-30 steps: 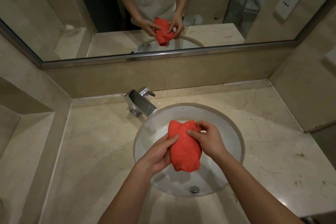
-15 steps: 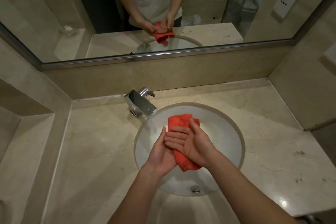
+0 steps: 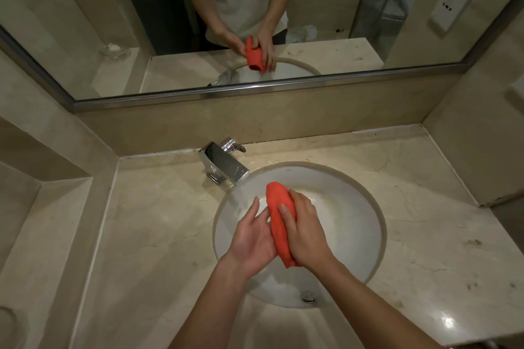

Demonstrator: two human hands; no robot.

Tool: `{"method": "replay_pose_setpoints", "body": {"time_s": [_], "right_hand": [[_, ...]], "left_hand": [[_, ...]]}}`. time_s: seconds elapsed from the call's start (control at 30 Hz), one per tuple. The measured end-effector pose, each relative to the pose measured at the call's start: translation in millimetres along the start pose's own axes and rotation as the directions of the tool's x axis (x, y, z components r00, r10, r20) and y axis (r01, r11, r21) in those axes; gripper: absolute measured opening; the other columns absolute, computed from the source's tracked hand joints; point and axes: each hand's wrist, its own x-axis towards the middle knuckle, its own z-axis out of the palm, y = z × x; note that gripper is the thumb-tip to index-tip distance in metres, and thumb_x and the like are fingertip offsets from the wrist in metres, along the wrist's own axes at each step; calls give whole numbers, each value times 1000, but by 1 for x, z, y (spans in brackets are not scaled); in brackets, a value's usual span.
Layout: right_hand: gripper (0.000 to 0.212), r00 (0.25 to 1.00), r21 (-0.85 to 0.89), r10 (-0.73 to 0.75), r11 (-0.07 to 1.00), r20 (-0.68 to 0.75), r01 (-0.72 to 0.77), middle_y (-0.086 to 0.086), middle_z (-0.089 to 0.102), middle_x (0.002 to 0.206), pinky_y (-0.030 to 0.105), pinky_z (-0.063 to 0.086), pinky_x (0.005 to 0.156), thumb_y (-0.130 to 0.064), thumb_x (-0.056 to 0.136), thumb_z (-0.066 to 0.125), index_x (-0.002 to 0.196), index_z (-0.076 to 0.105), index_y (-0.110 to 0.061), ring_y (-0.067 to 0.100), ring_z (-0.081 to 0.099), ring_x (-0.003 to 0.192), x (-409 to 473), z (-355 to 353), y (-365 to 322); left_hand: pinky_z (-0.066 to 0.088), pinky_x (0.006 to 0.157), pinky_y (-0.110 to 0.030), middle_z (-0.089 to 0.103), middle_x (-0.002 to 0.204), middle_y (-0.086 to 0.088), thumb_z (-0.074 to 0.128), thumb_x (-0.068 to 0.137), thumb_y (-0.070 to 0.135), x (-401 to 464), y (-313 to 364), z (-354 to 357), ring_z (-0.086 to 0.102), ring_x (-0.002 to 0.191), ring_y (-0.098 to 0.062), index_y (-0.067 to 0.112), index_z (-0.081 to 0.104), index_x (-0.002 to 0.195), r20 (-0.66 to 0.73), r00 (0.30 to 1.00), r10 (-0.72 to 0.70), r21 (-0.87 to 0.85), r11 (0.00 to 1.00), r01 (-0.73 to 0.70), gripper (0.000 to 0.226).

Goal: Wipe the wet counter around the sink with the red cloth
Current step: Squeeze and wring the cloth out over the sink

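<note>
The red cloth [image 3: 279, 221] is bunched into a long roll and held above the white round sink [image 3: 354, 224]. My right hand [image 3: 304, 232] is wrapped around the roll from the right, fingers over its top. My left hand [image 3: 252, 238] lies against the roll's left side with the fingers stretched out and the palm touching the cloth. The beige marble counter [image 3: 158, 235] surrounds the sink; wet streaks shine behind the basin near the faucet [image 3: 224, 163].
A chrome drain plug [image 3: 307, 296] sits at the basin's near side. A mirror [image 3: 255, 22] runs along the back wall, with a low backsplash below. A stepped ledge [image 3: 42, 235] borders the counter's left, a wall its right. Dark specks mark the right counter.
The cloth, pressed flat between both palms half a second ago, is now rolled lengthwise; my right hand has closed around it and my left hand has slid to its left side.
</note>
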Motion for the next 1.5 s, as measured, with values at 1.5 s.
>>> {"method": "replay_pose_setpoints", "body": {"time_s": [1.5], "right_hand": [[36,771,751,325,215,548,-624,19,70,119,45,54,92,-18,94,65,125,61,-1,31,68,110,35,-57,53]], "left_hand": [[53,97,-40,70,113,-17,79,79,17,-13,-28,-5,67,107,-31,11,65,114,-227,961,156,673,739,39,38]]}}
